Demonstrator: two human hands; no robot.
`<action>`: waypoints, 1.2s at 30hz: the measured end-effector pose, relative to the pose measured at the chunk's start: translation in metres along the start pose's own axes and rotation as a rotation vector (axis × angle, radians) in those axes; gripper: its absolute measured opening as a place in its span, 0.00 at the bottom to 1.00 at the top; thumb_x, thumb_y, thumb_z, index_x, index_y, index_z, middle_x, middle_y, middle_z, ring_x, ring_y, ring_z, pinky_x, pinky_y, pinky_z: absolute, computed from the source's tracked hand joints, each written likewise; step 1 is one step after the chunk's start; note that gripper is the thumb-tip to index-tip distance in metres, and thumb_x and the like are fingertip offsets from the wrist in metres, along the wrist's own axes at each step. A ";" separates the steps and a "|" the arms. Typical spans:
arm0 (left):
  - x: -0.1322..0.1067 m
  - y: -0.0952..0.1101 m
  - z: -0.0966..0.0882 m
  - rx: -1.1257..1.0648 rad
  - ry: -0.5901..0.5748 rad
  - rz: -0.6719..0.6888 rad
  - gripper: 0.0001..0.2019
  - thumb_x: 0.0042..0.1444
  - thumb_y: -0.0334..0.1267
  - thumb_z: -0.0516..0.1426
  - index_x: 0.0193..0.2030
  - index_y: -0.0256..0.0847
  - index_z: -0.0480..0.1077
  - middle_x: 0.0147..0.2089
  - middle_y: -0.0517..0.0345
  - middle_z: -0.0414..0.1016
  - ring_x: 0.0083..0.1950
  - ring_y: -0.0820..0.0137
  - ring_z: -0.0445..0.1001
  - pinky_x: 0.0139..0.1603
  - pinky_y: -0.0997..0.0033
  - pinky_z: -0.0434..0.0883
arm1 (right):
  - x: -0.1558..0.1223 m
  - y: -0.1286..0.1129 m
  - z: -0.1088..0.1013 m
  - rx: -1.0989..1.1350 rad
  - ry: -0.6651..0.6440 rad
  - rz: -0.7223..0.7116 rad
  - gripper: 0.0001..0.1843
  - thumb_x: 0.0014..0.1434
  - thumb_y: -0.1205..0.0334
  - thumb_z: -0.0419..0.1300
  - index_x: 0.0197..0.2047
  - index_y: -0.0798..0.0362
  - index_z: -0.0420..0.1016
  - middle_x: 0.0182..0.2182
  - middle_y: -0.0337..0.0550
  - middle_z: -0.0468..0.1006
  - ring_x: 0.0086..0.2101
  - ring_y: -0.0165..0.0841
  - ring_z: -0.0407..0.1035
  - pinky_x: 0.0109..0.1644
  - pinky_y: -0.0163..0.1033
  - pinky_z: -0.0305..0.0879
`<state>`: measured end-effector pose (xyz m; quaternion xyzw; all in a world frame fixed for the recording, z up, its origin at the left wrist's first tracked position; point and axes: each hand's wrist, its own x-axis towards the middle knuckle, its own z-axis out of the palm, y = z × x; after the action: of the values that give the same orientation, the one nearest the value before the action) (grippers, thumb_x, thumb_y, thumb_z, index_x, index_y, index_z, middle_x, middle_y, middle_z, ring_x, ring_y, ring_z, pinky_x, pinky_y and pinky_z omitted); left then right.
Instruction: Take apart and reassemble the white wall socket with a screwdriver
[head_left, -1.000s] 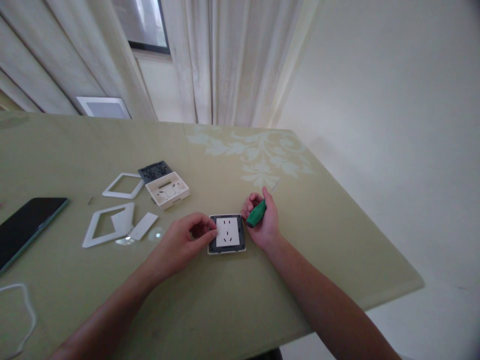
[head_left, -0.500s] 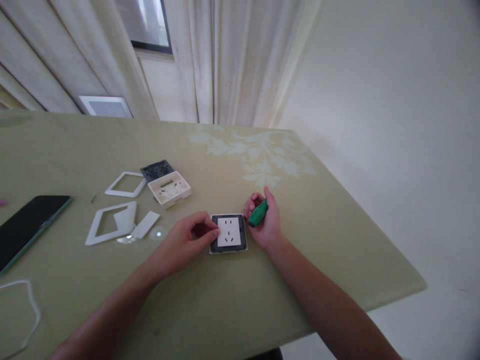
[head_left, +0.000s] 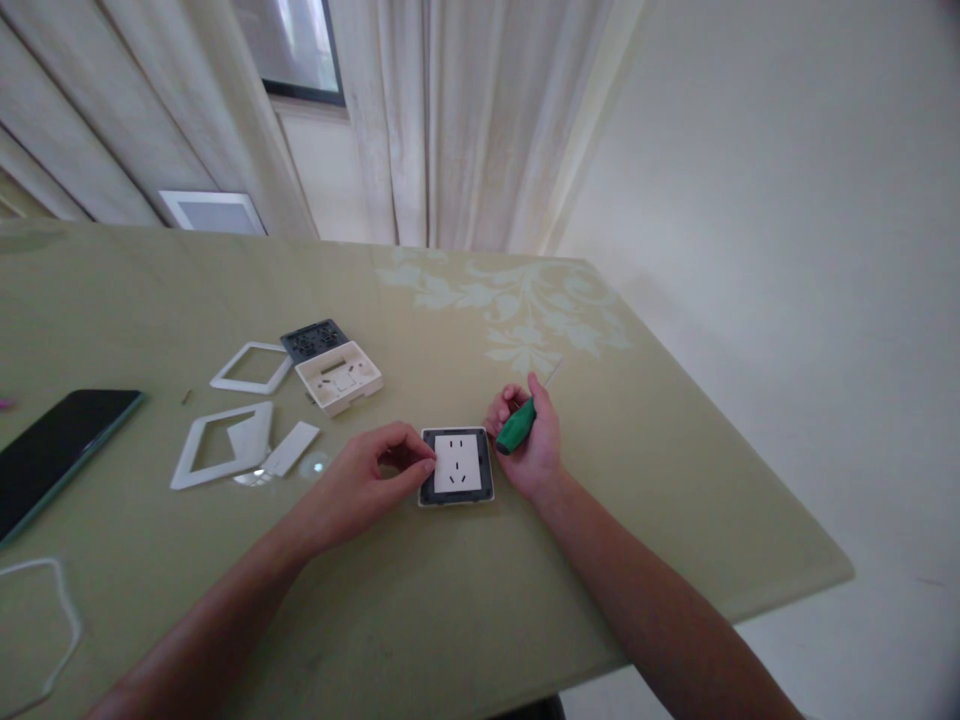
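At our twelve o'clock, the socket looks seated in its dark surround. Our left hand touches its nine-o'clock edge, pinch unclear; our right hand, at three, clasps a green screwdriver. Farther toward nine, a white frame lies unfitted.

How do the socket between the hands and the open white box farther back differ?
The socket shows a slotted white face framed in dark grey; the white box is pale and hollow. The socket sits nearly square to the person, while the white box is turned at an angle. The left hand is at the socket's edge but away from the white box. Both things lie on the table.
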<state>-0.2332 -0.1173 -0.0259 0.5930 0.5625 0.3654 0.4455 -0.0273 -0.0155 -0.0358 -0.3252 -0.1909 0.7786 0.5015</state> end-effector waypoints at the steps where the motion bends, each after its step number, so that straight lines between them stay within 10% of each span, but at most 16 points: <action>1: 0.000 0.000 0.000 -0.012 -0.008 -0.006 0.13 0.64 0.50 0.64 0.40 0.42 0.80 0.39 0.54 0.85 0.41 0.63 0.83 0.43 0.65 0.79 | 0.000 0.000 0.000 -0.005 0.000 -0.002 0.24 0.65 0.41 0.66 0.27 0.50 0.72 0.17 0.31 0.66 0.19 0.25 0.58 0.24 0.32 0.55; 36: 0.002 -0.002 0.009 0.026 0.096 -0.039 0.13 0.63 0.48 0.60 0.46 0.42 0.75 0.33 0.59 0.75 0.34 0.66 0.74 0.34 0.68 0.71 | 0.002 0.001 -0.002 -0.011 -0.032 -0.014 0.23 0.62 0.42 0.69 0.27 0.51 0.73 0.17 0.31 0.67 0.19 0.25 0.58 0.23 0.32 0.56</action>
<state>-0.2250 -0.1168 -0.0311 0.5693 0.5995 0.3772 0.4174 -0.0269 -0.0140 -0.0381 -0.3143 -0.2056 0.7790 0.5021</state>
